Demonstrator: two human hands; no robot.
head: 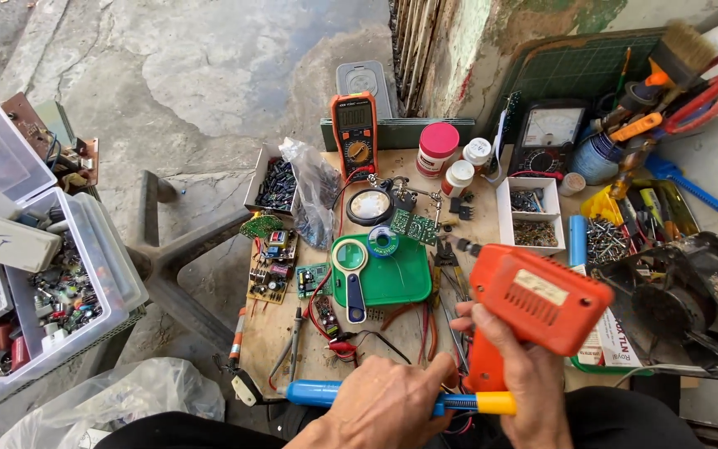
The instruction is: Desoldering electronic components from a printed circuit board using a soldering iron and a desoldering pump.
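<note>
So right hand (518, 366) is wrapped round the grip of a chunky orange drill (533, 303), near right of the bench (292, 333). Left hand (388, 403) clutches a blue pump (326, 392) with a yellow tip, lying sideways at the near edge.

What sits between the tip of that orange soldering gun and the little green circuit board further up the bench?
The orange soldering gun, gripped by the right hand, points up-left. The small green circuit board lies just beyond its tip, beside the green tray. Nothing visible stands between them. The left hand holds the blue desoldering pump.
</note>
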